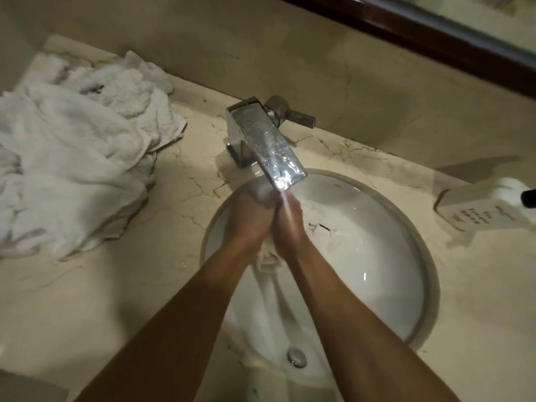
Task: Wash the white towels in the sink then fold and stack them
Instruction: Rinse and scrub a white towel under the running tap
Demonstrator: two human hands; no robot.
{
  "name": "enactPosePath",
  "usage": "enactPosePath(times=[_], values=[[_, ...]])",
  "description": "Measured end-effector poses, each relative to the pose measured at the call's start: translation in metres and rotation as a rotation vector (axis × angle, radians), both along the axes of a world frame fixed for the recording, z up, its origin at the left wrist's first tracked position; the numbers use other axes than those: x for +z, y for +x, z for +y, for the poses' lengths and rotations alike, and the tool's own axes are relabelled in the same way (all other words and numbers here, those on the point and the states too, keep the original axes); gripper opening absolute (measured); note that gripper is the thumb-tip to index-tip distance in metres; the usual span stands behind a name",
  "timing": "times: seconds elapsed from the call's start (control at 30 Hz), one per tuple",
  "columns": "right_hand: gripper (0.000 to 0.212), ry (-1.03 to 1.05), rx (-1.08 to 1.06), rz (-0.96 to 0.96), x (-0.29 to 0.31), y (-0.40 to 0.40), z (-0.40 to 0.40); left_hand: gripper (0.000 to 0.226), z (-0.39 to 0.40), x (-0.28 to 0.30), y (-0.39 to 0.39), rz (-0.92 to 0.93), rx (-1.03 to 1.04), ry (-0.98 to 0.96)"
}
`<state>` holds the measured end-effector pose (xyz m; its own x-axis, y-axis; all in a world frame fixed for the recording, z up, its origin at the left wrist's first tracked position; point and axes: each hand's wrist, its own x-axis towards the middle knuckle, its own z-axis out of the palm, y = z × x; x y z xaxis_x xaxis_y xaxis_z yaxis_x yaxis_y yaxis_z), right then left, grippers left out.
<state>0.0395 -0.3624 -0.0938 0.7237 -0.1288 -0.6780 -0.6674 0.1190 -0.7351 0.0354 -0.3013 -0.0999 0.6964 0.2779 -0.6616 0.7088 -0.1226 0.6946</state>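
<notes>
The wet towel (pixel 268 256) sits bunched over the back half of the sink (pixel 377 256), held directly under the faucet (pixel 269 143) so the running stream soaks it. The left hand (pixel 251 219) and right hand (pixel 290 224) both clench it, pressed together, apparently to scrub fabric against fabric. The towel pile (pixel 72 158) waits on the countertop's (pixel 101 300) back-left corner, clear of the water.

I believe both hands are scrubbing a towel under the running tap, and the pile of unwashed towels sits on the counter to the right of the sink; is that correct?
Not quite. The head view shows the pile of towels on the counter to the left of the sink, not the right. The rest holds: the left hand and right hand grip a towel under the running tap.
</notes>
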Motion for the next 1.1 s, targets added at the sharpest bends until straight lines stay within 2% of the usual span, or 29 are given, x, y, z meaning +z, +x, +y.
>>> enactPosePath(times=[0.07, 0.13, 0.17, 0.27, 0.3, 0.37, 0.43, 0.47, 0.53, 0.6, 0.73, 0.77, 0.8, 0.87, 0.93, 0.97, 1.03, 1.1], values=[[0.024, -0.042, 0.063, -0.025, -0.003, -0.021, 0.009, 0.029, 0.009, -0.011, 0.006, 0.006, 0.112, 0.041], [0.028, -0.077, 0.024, -0.037, -0.014, -0.031, 0.008, 0.034, 0.006, -0.008, 0.000, -0.051, 0.124, 0.020], [0.029, -0.097, 0.021, -0.044, -0.019, -0.025, 0.003, 0.038, -0.002, -0.002, -0.008, -0.073, 0.086, 0.028], [0.013, -0.040, 0.038, 0.047, -0.022, 0.005, -0.015, 0.037, -0.024, 0.010, -0.028, -0.111, -0.143, 0.043], [0.016, -0.001, 0.013, 0.082, -0.021, 0.015, -0.017, 0.036, -0.023, 0.013, -0.030, -0.116, -0.159, 0.005], [0.026, 0.101, -0.109, 0.113, -0.020, 0.028, -0.019, 0.033, -0.012, 0.012, -0.028, -0.100, 0.007, -0.229], [0.025, 0.343, -0.269, 0.151, -0.019, 0.028, -0.025, 0.034, 0.002, -0.001, -0.035, -0.125, 0.122, -0.511], [0.028, 0.470, -0.339, 0.151, -0.018, 0.023, -0.029, 0.034, 0.007, -0.007, -0.043, -0.161, 0.108, -0.595], [0.031, 0.670, -0.410, 0.153, -0.017, 0.005, -0.039, 0.038, 0.012, -0.013, -0.063, -0.196, 0.073, -0.645], [0.014, 0.687, -0.296, 0.108, -0.017, -0.014, -0.048, 0.049, 0.012, -0.023, -0.077, -0.180, 0.092, -0.625], [0.029, 0.490, 0.170, 0.032, 0.005, -0.020, -0.065, 0.070, 0.012, 0.000, -0.066, -0.136, -0.069, -0.311], [0.038, 0.464, 0.223, 0.022, 0.007, -0.017, -0.072, 0.065, 0.016, 0.009, -0.061, -0.154, -0.081, -0.295], [0.045, 0.450, 0.252, 0.001, 0.014, -0.014, -0.078, 0.054, 0.021, 0.017, -0.059, -0.232, -0.068, -0.355], [0.049, 0.585, 0.176, -0.044, 0.023, -0.015, -0.088, 0.042, 0.032, 0.038, -0.060, -0.393, -0.003, -0.471], [0.047, 0.865, 0.017, 0.013, 0.018, -0.025, -0.090, 0.033, 0.032, 0.036, -0.063, -0.455, 0.091, -0.427], [0.050, 0.888, -0.023, 0.092, 0.010, -0.030, -0.085, 0.027, 0.026, 0.027, -0.065, -0.438, 0.138, -0.355], [0.055, 0.678, 0.021, 0.252, -0.009, -0.041, -0.072, 0.019, 0.009, 0.003, -0.070, -0.321, 0.229, -0.216], [0.048, 0.395, 0.088, 0.304, -0.026, -0.044, -0.060, 0.021, -0.001, -0.021, -0.071, -0.236, 0.236, -0.073]])
